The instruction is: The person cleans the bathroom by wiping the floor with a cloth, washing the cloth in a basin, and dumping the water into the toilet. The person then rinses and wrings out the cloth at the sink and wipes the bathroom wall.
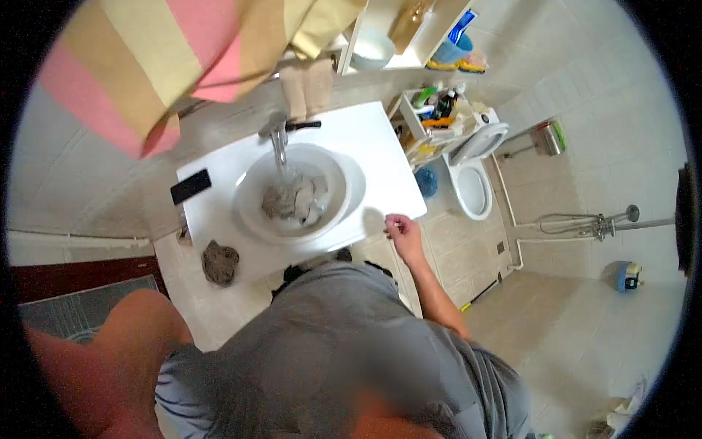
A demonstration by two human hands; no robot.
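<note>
My right hand hangs by the front right edge of the white counter, fingers loosely curled and apart, with nothing visible in it. My left arm is bent at the left; its hand is out of view. A round basin sits in the sink under the metal faucet. Wet grey and brown cloth pieces lie in water inside it. On the counter's front left part rests a bunched brown cloth, its exact kind unclear.
A black phone lies at the counter's left edge. Behind the faucet hang a beige cloth and a striped towel. To the right stand a shelf rack with bottles, a toilet and a blue bucket.
</note>
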